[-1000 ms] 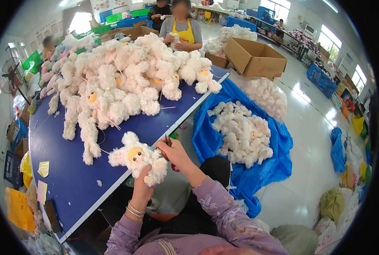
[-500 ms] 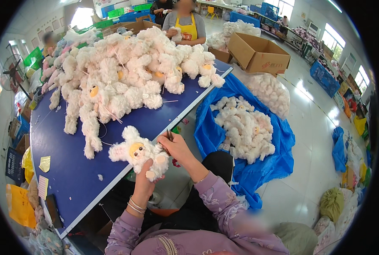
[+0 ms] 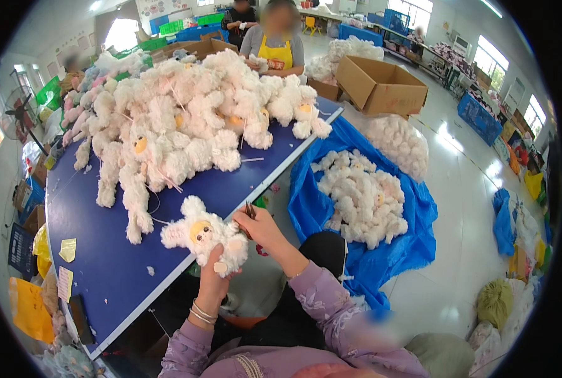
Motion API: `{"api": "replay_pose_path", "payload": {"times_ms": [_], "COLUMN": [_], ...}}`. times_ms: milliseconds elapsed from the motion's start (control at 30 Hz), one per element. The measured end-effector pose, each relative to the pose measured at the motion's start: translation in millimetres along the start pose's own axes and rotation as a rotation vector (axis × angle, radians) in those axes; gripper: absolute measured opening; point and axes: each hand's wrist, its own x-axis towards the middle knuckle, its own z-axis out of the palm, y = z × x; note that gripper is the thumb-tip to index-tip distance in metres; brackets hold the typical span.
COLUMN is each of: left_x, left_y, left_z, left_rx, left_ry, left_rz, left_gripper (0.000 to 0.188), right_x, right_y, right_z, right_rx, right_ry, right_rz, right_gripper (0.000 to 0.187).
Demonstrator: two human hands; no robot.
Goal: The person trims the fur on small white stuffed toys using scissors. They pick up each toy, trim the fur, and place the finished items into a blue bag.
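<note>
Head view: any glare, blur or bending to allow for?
Head view: left hand, right hand and white plush toy look fairly clear; glare streaks the pale floor; a bright opening at upper left is blown out; the blue table bows along its left edge; a blurred patch covers part of the right sleeve.

Behind the doll (image 3: 206,234), toys (image 3: 180,120) on the table (image 3: 123,296) lie left of the tarp (image 3: 413,249)
</note>
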Motion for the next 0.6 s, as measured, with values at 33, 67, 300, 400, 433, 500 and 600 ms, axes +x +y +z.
{"api": "replay_pose_path", "payload": {"times_ms": [33, 67, 300, 400, 433, 500, 600], "left_x": [0, -2, 0, -13, -13, -15, -13], "left_y": [-2, -4, -4, 2, 4, 5, -6], "left_z": [-1, -2, 3, -19, -18, -12, -13], "left_rx": [-0.016, -0.014, 0.008, 0.072, 0.090, 0.067, 0.007], "left_ry": [0.007, 0.009, -0.012, 0.030, 0.006, -0.069, -0.113], "left_rz": [-0.004, -0.017, -0.017, -0.001, 0.001, 0.012, -0.025], "left_gripper": [0.040, 0.040, 0.040, 0.041, 0.042, 0.043, 0.044], "right_x": [0, 0, 2, 12, 16, 25, 3], "right_y": [1, 5, -21, -159, -203, -273, -328], "right_z": [-2, 0, -17, -27, -41, -65, -71], "right_rx": [0.003, 0.004, -0.062, -0.452, -0.607, -0.484, -0.549], "right_ry": [-0.005, 0.017, 0.118, 0.441, 0.604, 0.658, 0.500], "right_rz": [0.020, 0.012, -0.039, -0.241, -0.395, -0.767, -0.697], "right_gripper": [0.019, 0.018, 0.014, 0.034, 0.038, 0.031, 0.016]}}
